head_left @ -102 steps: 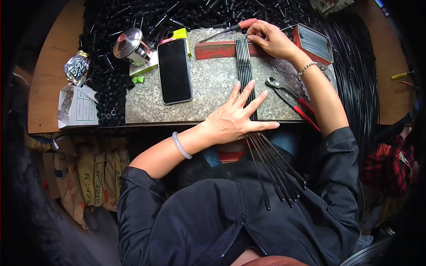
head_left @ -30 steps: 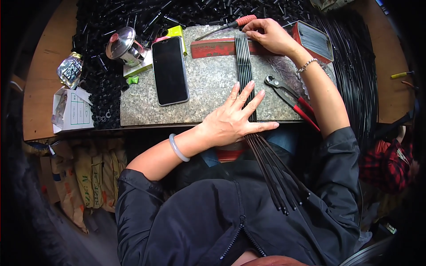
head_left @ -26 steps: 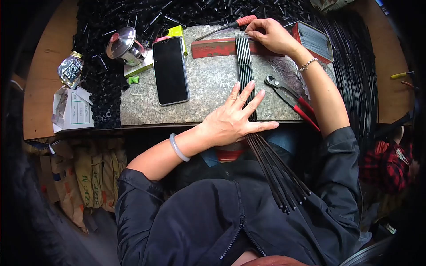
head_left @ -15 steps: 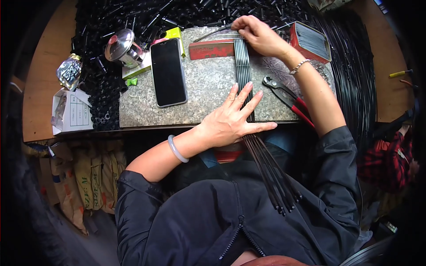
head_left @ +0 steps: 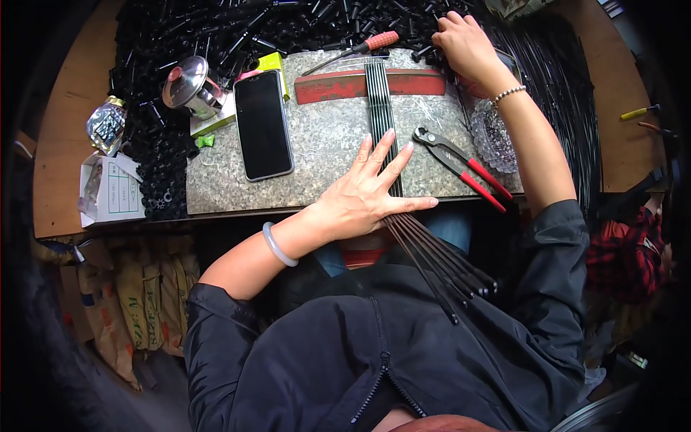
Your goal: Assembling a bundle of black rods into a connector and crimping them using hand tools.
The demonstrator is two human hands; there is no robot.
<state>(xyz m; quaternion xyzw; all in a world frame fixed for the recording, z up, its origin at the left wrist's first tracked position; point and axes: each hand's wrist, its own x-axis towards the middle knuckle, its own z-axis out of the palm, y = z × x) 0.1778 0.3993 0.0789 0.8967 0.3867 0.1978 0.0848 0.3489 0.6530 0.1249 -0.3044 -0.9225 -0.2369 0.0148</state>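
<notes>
My left hand (head_left: 366, 193) lies flat with its fingers spread across a bundle of thin black rods (head_left: 380, 108). Their far ends rest over a red bar (head_left: 324, 88), and their near ends fan out past the table edge above my lap. My right hand (head_left: 468, 49) is at the far right, by the heap of small black parts (head_left: 324, 23). Its fingers are curled, and whatever is in them is hidden. A thin-shafted hand tool with a red handle (head_left: 381, 41) lies behind the bar. Red-handled pliers (head_left: 468, 167) rest right of the rods.
A phone (head_left: 263, 126) lies on the stone slab (head_left: 327, 155), near a lidded metal cup (head_left: 193, 85) and a yellow-green box (head_left: 271, 66). Beneath my right forearm is a cut-glass dish (head_left: 497, 140). Long black strands (head_left: 572, 137) cover the right side. A white carton (head_left: 111, 189) stands left.
My right hand has let go of the red-handled tool and moved right, toward the black parts. My left hand stays spread on the rods, whose near ends have swung slightly.
</notes>
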